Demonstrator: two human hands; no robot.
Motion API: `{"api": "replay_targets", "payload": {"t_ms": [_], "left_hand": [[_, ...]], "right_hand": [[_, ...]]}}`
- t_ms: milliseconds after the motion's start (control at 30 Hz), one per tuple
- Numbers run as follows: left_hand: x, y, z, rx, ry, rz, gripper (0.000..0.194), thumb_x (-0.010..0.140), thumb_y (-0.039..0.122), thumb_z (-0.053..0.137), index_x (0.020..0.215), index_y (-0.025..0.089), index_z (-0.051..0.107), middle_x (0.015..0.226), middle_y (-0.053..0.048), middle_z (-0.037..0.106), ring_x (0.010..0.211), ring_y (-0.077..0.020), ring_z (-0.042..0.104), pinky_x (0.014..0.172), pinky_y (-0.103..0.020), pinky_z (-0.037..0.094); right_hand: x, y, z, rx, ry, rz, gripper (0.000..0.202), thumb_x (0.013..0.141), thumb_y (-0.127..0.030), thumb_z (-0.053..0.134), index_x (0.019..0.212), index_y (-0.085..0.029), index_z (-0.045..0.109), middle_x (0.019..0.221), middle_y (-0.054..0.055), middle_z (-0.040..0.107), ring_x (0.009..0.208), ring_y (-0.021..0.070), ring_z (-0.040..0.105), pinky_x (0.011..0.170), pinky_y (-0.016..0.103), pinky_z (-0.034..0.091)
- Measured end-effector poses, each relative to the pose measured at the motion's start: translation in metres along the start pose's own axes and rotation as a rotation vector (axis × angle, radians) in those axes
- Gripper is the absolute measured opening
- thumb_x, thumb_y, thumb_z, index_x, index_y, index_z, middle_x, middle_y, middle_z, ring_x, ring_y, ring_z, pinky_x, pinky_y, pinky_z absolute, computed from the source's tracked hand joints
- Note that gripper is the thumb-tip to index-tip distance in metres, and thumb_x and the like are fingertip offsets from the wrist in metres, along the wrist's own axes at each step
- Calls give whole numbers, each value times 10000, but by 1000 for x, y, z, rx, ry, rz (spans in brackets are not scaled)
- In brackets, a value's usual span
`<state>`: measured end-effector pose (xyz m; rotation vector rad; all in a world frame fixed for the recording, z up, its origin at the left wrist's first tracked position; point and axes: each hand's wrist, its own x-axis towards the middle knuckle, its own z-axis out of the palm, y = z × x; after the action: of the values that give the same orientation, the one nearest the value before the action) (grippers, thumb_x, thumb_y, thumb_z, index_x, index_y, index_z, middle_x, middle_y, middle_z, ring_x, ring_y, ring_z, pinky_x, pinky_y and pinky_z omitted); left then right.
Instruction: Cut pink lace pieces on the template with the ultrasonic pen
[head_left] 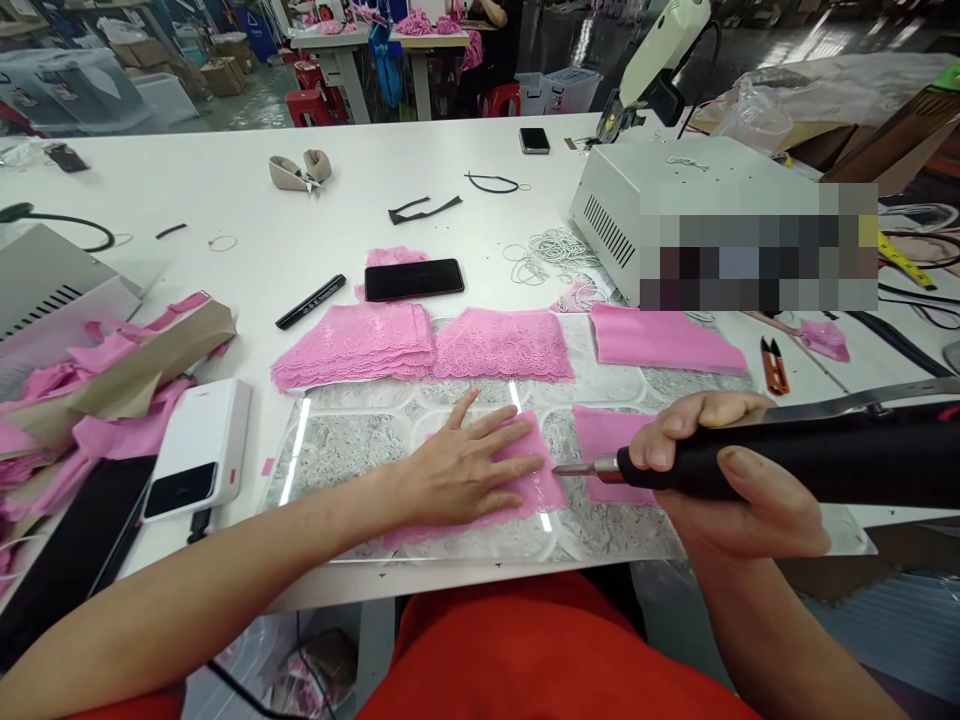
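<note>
My left hand (465, 470) lies flat, fingers spread, on a pink lace piece (544, 490) that it partly hides. My right hand (739, 480) is wrapped round a black handheld welding gun (832, 455) with a narrow metal tip and a lever along its top. The tip points left, at the right edge of the lace under my left hand; whether it touches I cannot tell. A plain pink fabric piece (604, 435) lies just behind the tip, partly covered by the gun and my right hand. Beneath them is a clear plastic sheet (352, 445) over a grey marbled surface.
Behind my hands lie a lace stack (360, 345), another lace stack (502, 345) and plain pink fabric (667, 340). A black phone (414, 280), marker (310, 301), orange snips (774, 366), grey machine box (611, 220) and white power bank (199, 450) surround the work area.
</note>
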<state>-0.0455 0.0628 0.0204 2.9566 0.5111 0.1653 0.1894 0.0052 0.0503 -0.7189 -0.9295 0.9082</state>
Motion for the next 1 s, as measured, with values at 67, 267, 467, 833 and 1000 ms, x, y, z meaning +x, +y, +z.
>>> {"api": "replay_targets", "payload": {"t_ms": [67,267,467,833,1000], "left_hand": [[0,0,1,-1,6,1,436,1019,477,457,1383,263,567,1511,-136,479,1418,-343,413,1156,-704,205],[-1,0,1,-4,28,1,437,1017,476,462,1376,252,571,1513,-141,476,1414,-341,421,1153,-700,225],[-5,-2,1,-14,53,-11,449,1024,469,445,1382,224,560,1526,-139,462,1423,-348,408,1159,-705,209],[-12,-6,5,-13,55,-30,447,1022,485,445,1360,220,568,1507,-125,489,1438,-332,387,1175,-696,174],[-11,-7,5,-27,62,-32,443,1021,476,453,1355,213,574,1501,-133,495,1429,-344,398,1158,-713,192]], "right_hand": [[0,1,0,-4,-15,-17,184,703,-313,764,817,-210,663,698,-18,610,456,114,560,417,295,532],[1,1,1,-7,-57,-8,153,726,-289,752,818,-218,654,703,-17,616,470,119,575,426,287,533],[9,3,5,-20,33,-78,190,677,-310,776,795,-209,666,694,-20,603,460,121,565,419,301,529],[17,14,13,-41,64,-106,160,679,-286,742,783,-206,650,704,-24,599,475,122,570,446,308,535],[19,18,14,-64,74,-127,176,684,-311,734,787,-208,637,703,-24,577,467,125,562,436,315,528]]}}
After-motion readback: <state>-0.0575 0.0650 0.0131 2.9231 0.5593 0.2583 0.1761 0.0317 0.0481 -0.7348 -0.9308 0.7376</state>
